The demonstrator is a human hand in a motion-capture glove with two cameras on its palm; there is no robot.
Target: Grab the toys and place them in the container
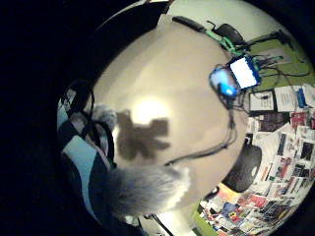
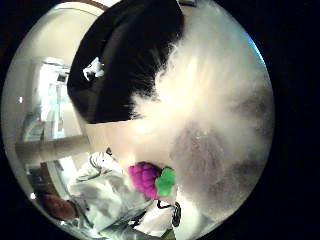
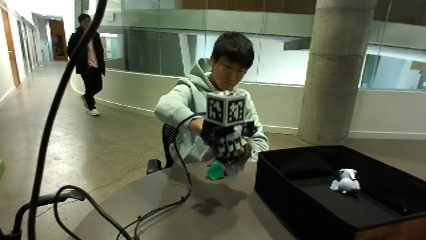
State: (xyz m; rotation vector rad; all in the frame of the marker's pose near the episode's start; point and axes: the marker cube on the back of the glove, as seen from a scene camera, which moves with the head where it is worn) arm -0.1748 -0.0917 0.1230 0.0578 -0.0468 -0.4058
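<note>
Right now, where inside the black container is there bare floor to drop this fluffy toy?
The container holds one small white plush toy toward its far right. The floor between that toy and the near left wall is bare. The gloved right hand holds the fluffy toy above the table, left of the container.

Overhead light leaves a glare patch and a dark shadow on the table (image 1: pixel 162 88); fur blurs close up.

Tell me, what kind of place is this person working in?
Probably a lobby or atrium of a large public building, not a home: a thick concrete column, long glass walls and a wide corridor floor surround the round table.
</note>
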